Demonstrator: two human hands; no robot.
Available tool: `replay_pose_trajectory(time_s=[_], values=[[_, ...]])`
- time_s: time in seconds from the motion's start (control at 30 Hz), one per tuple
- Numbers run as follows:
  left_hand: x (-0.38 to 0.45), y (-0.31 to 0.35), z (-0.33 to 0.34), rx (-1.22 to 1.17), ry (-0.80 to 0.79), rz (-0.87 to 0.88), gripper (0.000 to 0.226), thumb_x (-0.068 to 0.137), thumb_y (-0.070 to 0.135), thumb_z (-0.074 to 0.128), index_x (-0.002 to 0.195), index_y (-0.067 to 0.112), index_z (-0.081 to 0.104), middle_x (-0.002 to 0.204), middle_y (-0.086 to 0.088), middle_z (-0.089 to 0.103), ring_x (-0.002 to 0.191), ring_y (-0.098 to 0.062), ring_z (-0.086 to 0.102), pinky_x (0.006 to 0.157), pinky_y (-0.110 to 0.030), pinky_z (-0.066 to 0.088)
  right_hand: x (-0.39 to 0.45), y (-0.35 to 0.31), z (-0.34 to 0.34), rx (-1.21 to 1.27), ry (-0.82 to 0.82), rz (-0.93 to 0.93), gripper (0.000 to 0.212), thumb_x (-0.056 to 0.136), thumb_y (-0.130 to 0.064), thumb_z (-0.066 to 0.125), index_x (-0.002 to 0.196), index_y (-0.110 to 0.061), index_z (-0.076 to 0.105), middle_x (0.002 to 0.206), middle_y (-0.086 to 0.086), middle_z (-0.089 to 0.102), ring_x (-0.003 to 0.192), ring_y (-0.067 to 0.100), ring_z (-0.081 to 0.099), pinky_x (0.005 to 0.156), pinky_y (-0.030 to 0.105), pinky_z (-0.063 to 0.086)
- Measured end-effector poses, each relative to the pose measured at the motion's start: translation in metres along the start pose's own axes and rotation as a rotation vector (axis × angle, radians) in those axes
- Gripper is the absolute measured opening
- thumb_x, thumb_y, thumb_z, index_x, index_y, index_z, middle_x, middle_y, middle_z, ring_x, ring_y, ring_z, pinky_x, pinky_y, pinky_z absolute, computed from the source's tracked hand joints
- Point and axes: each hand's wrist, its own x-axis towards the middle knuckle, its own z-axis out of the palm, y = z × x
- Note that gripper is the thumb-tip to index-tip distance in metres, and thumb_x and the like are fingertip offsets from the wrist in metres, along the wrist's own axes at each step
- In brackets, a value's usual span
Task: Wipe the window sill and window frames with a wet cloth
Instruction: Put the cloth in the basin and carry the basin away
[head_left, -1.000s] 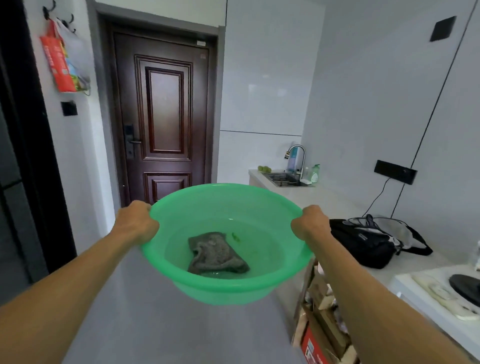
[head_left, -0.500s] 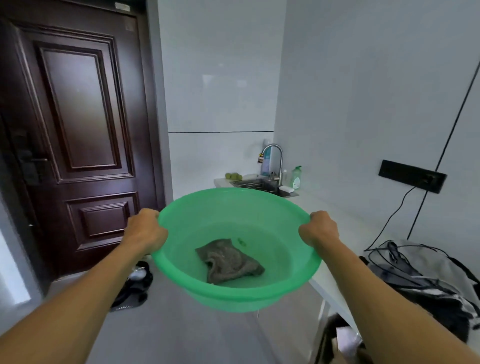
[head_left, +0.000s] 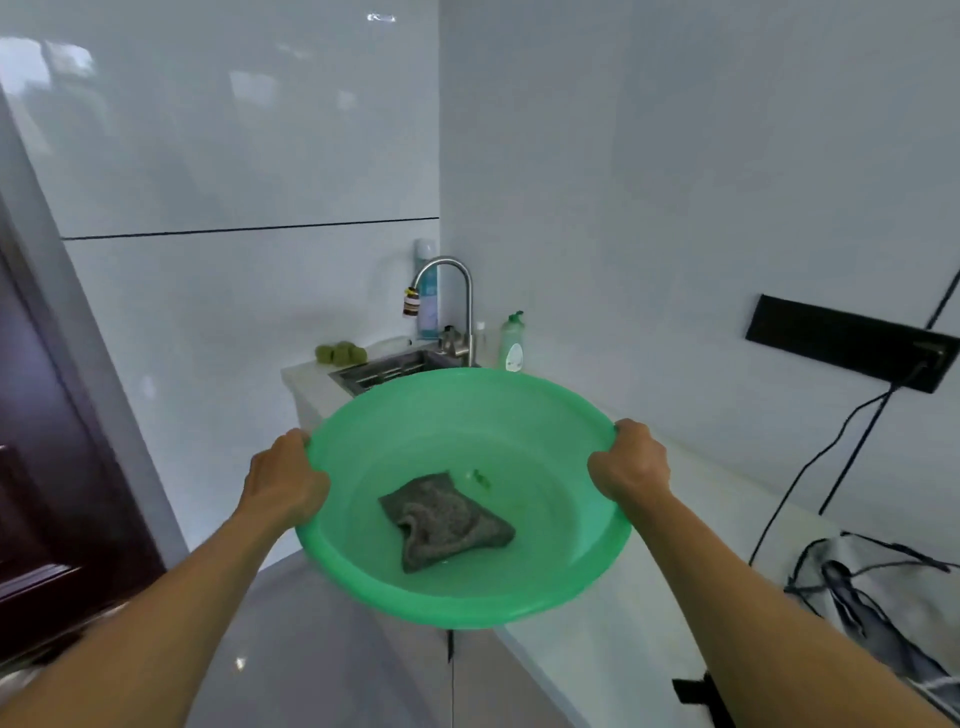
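I carry a round green plastic basin (head_left: 530, 410) in front of me, over the edge of a white counter. My left hand (head_left: 283, 480) grips its left rim and my right hand (head_left: 631, 465) grips its right rim. A grey cloth (head_left: 444, 519) lies crumpled on the basin's bottom in shallow water, with a small green speck beside it. No window sill or window frame is in view.
A steel sink (head_left: 387, 369) with a curved tap (head_left: 452, 291) sits at the far end of the white counter (head_left: 623, 623), beside a dish-soap bottle (head_left: 511, 343) and green sponges (head_left: 340, 353). A dark door (head_left: 47, 467) stands left; a black wall socket (head_left: 852, 343), cable and bag (head_left: 883, 587) lie right.
I have walked closer to the sink and turned right; the door has slid to the left edge. Both hands keep the same grip on the basin.
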Motion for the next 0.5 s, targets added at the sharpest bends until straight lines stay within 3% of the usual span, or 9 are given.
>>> replay_pose_trajectory(time_s=[0.2,0.33,0.5], values=[[0.133,0.052,0.08,-0.03,-0.131,0.054,0.045,0.086,0.006,0.057,0.13,0.015,0.047,0.11,-0.013,0.059,0.095,-0.032,0.056,0.082,-0.037,0.051,0.113,0.013,0.034,-0.03,0.076,0.106,0.034,0.074,-0.003,0.055,0.108,-0.008,0.058,0.094,0.012,0.063,0.085,0.033,0.06,0.071,0.035,0.05],[0.231,0.085,0.136,-0.014,-0.22,0.195,0.033,0.087,0.006,0.057,0.118,0.014,0.05,0.104,-0.009,0.06,0.091,-0.028,0.054,0.083,-0.038,0.05,0.182,0.021,0.067,-0.023,0.171,0.216,0.036,0.074,-0.001,0.055,0.109,-0.008,0.058,0.096,0.013,0.064,0.088,0.035,0.06,0.076,0.038,0.053],[0.323,0.123,0.199,0.011,-0.368,0.34,0.031,0.09,0.008,0.06,0.119,0.012,0.05,0.111,-0.011,0.061,0.093,-0.026,0.054,0.078,-0.034,0.043,0.238,0.033,0.096,0.007,0.29,0.365,0.042,0.075,0.002,0.054,0.115,-0.008,0.06,0.094,0.012,0.061,0.087,0.033,0.056,0.08,0.04,0.054]])
